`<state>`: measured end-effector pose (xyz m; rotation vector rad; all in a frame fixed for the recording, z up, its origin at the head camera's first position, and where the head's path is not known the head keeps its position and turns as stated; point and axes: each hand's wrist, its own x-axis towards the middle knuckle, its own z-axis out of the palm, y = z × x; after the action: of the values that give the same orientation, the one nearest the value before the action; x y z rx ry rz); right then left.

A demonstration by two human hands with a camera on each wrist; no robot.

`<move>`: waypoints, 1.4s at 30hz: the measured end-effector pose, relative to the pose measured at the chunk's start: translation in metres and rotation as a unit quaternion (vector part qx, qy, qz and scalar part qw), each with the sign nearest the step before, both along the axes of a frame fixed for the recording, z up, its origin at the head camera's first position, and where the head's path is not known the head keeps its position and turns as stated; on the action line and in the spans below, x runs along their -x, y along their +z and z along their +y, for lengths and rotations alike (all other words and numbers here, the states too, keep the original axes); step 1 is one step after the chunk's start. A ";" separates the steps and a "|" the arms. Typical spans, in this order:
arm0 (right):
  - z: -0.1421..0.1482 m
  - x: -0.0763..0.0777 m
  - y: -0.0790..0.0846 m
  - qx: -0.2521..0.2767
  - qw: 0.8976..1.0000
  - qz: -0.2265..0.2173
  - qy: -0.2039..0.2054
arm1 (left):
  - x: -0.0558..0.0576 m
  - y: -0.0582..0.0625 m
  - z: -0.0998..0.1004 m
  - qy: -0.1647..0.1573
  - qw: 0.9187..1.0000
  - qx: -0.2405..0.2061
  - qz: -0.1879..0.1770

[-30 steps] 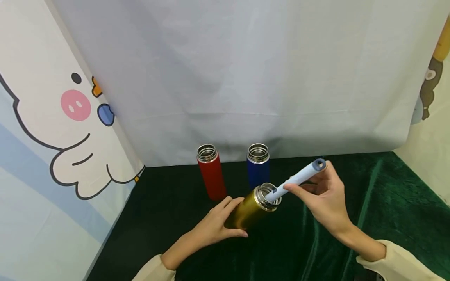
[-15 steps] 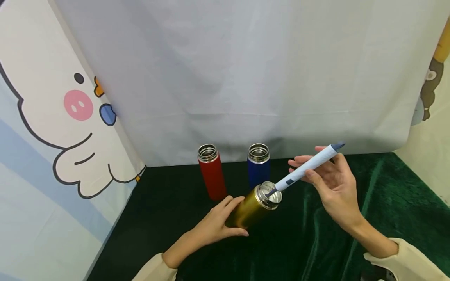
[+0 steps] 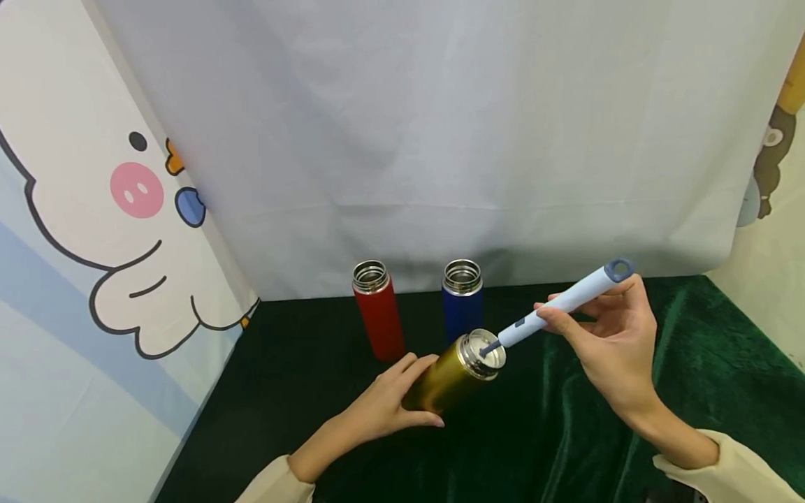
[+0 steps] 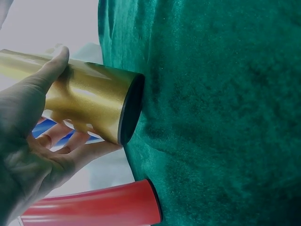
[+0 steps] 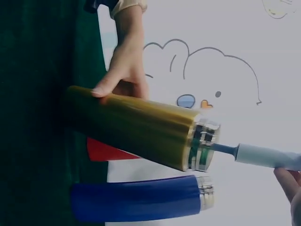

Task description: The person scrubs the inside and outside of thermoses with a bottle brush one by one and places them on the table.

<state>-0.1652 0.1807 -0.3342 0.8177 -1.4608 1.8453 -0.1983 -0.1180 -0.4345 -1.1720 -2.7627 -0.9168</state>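
My left hand (image 3: 383, 402) holds a gold metal bottle (image 3: 440, 381) around its side, tilted with its mouth toward the right. In the left wrist view the bottle's dark base (image 4: 132, 109) is near the green cloth. The fingers of my right hand (image 3: 619, 349) pinch the light blue handle of a bottle brush (image 3: 566, 297). Its thin dark shaft (image 5: 225, 149) runs into the bottle's steel mouth. Something white shows inside the rim; the rest of the brush head is hidden in the bottle.
An uncapped red bottle (image 3: 380, 325) and an uncapped blue bottle (image 3: 462, 304) stand upright behind the gold one. Dark green velvet cloth (image 3: 692, 349) covers the table. A pale curtain (image 3: 440, 140) hangs at the back, and a cartoon-printed sheet (image 3: 82, 314) is at the left.
My right hand has drawn the brush back up and to the right, so more handle and the dark shaft show. Its fingers loosened, then pinched again. The left hand and bottle stay nearly still.
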 end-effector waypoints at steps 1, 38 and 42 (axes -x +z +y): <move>-0.002 0.000 -0.004 -0.021 1.000 -0.010 -0.002 | 0.000 0.000 0.000 -0.002 1.000 0.000 0.002; -0.004 0.007 -0.017 -0.023 0.997 0.005 0.072 | -0.003 0.002 -0.002 0.006 1.000 -0.009 -0.026; -0.008 0.002 -0.028 -0.061 0.996 -0.046 0.038 | -0.003 0.003 0.000 0.002 1.000 -0.003 -0.024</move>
<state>-0.1668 0.1732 -0.3617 0.8683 -1.6328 1.8867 -0.1948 -0.1179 -0.4313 -1.1574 -2.7966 -0.9634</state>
